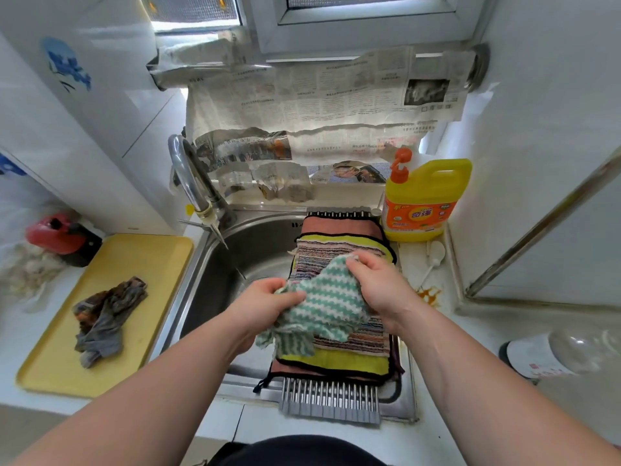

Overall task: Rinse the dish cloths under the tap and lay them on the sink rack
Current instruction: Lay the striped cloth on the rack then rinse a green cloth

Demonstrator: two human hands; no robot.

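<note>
- tray cloth: dark cloth (107, 317) bunched on the yellow tray (50, 364), left of the sink (215, 297). Not on the rack, so judged still to do. Wet or dry: can't tell.
- tap: tap (188, 173) spout sits over the sink's left side. A thin stream seems to fall from it, not certain.
- left hand: left hand (268, 301), fingers curled round the left edge of the green-and-white cloth (322, 304).
- cloth in hands: stretched between both hands over the stack, lower edge sagging onto it. It is right of the tap, not under it. Judged rinsed and being laid out.
- right hand: right hand (376, 284) pinches the cloth's top right corner.
- rack: rack (331, 398) spans the sink's right side. Pink cloth (336, 225), yellow cloth (336, 361) and striped cloth (336, 255) lie flat on it, stacked in that order upward. Those are done.
- remaining: finish spreading this one, then the tray cloth.
- far right: detergent bottle (423, 200) on the tabletop (470, 341), just beside the rack.
</note>
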